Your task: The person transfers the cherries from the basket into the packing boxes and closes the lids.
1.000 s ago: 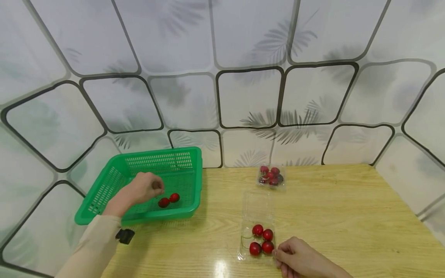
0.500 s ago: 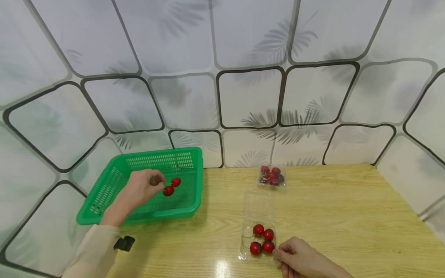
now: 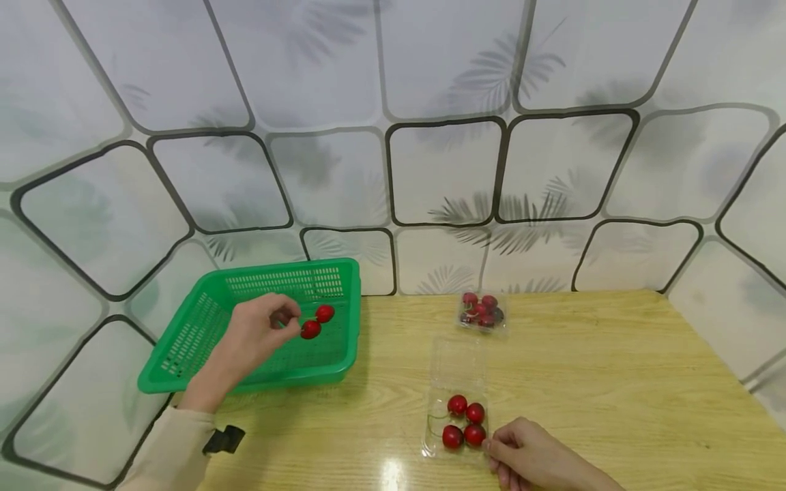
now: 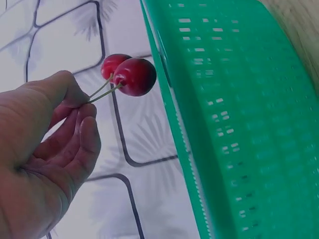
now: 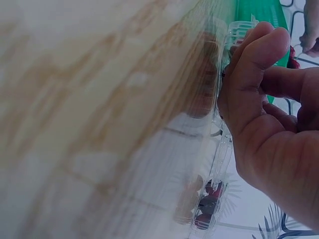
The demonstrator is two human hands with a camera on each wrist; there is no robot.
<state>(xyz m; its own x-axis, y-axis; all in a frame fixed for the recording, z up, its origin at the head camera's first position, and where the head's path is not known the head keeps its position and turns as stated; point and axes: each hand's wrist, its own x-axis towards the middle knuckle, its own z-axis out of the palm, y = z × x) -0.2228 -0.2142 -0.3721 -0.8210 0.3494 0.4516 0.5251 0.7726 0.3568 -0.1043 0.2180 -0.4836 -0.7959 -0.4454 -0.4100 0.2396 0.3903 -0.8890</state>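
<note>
My left hand (image 3: 260, 334) pinches the thin green stems of a pair of red cherries (image 4: 134, 77) between thumb and forefinger. In the head view the pair hangs over the green basket (image 3: 354, 327), above its right half. A clear plastic box (image 3: 457, 365) lies with its lid folded back on the table, several cherries (image 3: 453, 437) with stems in its near half. At the near right corner of that box rests my right hand (image 3: 531, 453), fingers loosely bent, fingertips at the rim. The right wrist view shows this hand (image 5: 274, 109) low beside the box's edge.
Farther back, near the wall, stands another clear box (image 3: 482, 312) filled with several red and dark cherries. The wooden table (image 3: 614, 368) meets a patterned wall covering (image 3: 442, 170) at its back edge. The basket's high slotted wall (image 4: 224, 119) rises beside the left hand.
The left hand has lifted the cherry pair up from low in the basket and carried it slightly right. The right hand stays at the box corner.
</note>
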